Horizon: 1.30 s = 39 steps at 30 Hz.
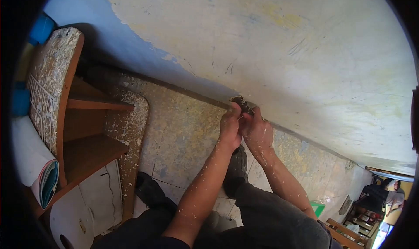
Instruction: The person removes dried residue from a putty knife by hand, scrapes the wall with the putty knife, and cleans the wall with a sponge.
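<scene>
Both of my hands are together low on the wall, just above the floor. My left hand (231, 126) has its fingers closed round a small dark tool (242, 104), whose edge is at the foot of the wall. Beside it, my right hand (257, 129) grips the same tool from the right. The tool's exact shape is mostly hidden by my fingers. Pale paint flakes stick to both forearms. The wall (262, 44) is bare and whitish here, with blue paint (100, 35) remaining to the left.
A brown wooden shelf unit (96, 148) covered in flakes stands at left, with rolled papers (32, 157) beside it. Paint chips cover the tiled floor (179, 135). A green object (317, 209) lies at lower right. Another person (395, 199) and wooden furniture are at far right.
</scene>
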Each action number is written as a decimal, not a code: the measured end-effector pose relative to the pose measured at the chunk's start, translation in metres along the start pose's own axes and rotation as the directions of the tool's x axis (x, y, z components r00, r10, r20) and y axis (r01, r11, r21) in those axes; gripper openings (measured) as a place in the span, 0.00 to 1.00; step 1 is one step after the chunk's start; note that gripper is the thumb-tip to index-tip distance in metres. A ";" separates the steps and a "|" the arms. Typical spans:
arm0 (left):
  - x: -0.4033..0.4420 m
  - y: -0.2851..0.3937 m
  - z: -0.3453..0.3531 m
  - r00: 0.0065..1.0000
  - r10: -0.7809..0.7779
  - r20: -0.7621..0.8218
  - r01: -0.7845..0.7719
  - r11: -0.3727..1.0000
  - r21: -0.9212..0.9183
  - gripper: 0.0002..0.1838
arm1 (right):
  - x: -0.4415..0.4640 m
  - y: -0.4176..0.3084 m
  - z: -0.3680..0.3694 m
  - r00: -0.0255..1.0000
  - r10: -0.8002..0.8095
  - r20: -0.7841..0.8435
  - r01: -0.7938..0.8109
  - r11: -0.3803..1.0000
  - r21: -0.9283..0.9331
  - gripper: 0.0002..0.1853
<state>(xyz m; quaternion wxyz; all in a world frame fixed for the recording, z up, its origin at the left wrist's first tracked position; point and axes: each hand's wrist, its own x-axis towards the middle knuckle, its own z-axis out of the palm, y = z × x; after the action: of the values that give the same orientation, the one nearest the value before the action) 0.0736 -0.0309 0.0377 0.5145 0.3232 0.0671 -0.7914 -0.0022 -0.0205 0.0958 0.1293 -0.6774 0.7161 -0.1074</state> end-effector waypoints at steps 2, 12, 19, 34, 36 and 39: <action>-0.002 0.002 0.005 1.000 -0.004 -0.027 0.006 0.998 0.057 0.21 | -0.003 -0.002 0.000 0.998 -0.006 -0.062 0.006 1.000 0.004 0.12; 0.004 0.032 -0.008 0.999 -0.013 0.038 0.018 0.993 -0.113 0.19 | 0.017 -0.032 0.005 0.995 -0.099 0.002 0.099 0.995 -0.009 0.13; -0.011 -0.012 -0.026 0.993 0.039 -0.110 0.025 0.851 0.525 0.13 | -0.038 0.058 0.014 0.963 0.118 0.241 -0.239 0.785 0.572 0.11; -0.070 0.042 0.009 0.922 0.176 -0.346 -0.089 0.963 0.253 0.24 | -0.107 0.110 -0.080 0.790 0.159 0.593 -0.587 -0.086 0.805 0.13; -0.086 0.069 0.028 0.953 0.244 -0.180 -0.055 0.723 0.688 0.24 | -0.105 0.101 -0.117 0.808 0.177 0.562 -0.562 -0.052 0.825 0.12; -0.119 0.105 0.060 0.989 0.146 -0.007 -0.070 0.519 0.852 0.18 | -0.103 0.081 -0.202 0.848 0.045 0.529 -0.495 0.425 0.758 0.19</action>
<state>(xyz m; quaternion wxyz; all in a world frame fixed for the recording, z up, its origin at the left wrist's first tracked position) 0.1685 -0.0140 0.1779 0.3370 0.5666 -0.3268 -0.6772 -0.1402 0.0830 0.2644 0.6266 -0.3909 0.6125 -0.2818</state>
